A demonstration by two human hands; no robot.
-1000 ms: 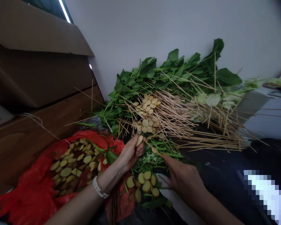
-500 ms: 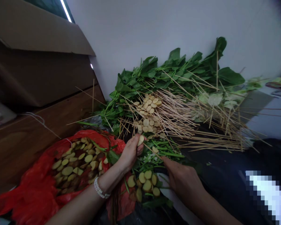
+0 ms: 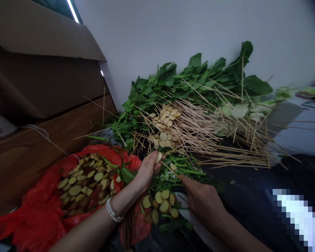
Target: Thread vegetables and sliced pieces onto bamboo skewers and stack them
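Note:
My left hand point(image 3: 147, 171) pinches a pale potato slice point(image 3: 159, 157) between its fingers. My right hand point(image 3: 203, 201) holds a thin bamboo skewer point(image 3: 170, 170), whose tip reaches toward that slice. A second slice point(image 3: 173, 166) sits near the skewer, and I cannot tell whether it is threaded. Below the hands lies a small heap of potato slices point(image 3: 161, 204) on green stems. More slices fill a red plastic bag point(image 3: 42, 206) to the left. Behind the hands are loose skewers point(image 3: 199, 129), a cluster of small slices point(image 3: 165, 122) and leafy greens point(image 3: 194, 84).
A cardboard box point(image 3: 42, 70) and a wooden ledge point(image 3: 21, 164) fill the left side, with a white wall point(image 3: 173, 28) behind the greens. A dark surface point(image 3: 252, 185) spreads to the right, and a pixelated bright patch point(image 3: 299, 217) covers the lower right corner.
My left hand has risen slightly with the slice still pinched in it. My right hand has shifted a little left with the skewer.

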